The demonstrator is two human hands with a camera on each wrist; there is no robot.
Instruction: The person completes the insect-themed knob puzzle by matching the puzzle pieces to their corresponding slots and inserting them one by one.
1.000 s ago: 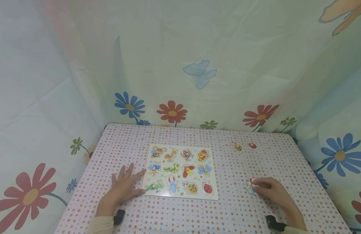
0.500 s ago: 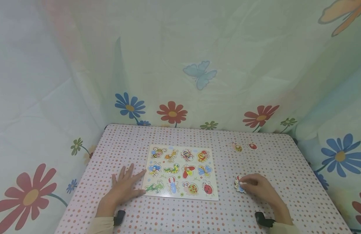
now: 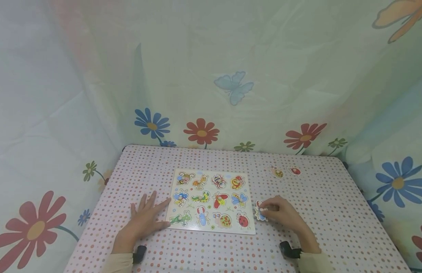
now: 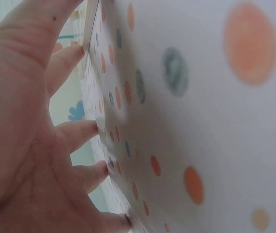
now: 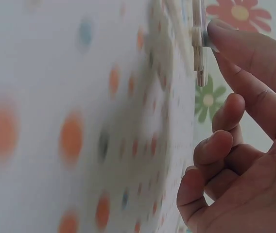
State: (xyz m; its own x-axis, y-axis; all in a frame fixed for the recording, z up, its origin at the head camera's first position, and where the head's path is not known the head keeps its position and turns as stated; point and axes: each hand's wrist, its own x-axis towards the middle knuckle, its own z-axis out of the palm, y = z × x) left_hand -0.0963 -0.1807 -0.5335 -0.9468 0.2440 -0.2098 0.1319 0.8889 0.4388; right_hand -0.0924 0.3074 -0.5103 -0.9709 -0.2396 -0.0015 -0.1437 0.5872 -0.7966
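Observation:
In the head view, a white insect puzzle board [image 3: 211, 229] lies on the dotted table, with rows of bugs on it. My left hand [image 3: 144, 218] lies spread at its left edge, the thumb and index finger touching that edge. In the left wrist view the fingertips rest on the cloth. My right hand [image 3: 286, 216] pinches a blue stag beetle puzzle piece [image 3: 260, 214] by its knob, just off the board's right edge. The right wrist view shows the piece [image 5: 198, 48] edge-on, raised from the cloth, with the other fingers curled below it.
A snail piece [image 3: 277, 172] and a ladybug piece [image 3: 295, 170] lie at the back right of the table [image 3: 146, 159]. A flower-printed curtain [image 3: 265, 106] hangs behind and at both sides.
My right hand has moved left across the table with the stag beetle piece, from well right of the board to beside its edge. My left hand and the board have stayed put.

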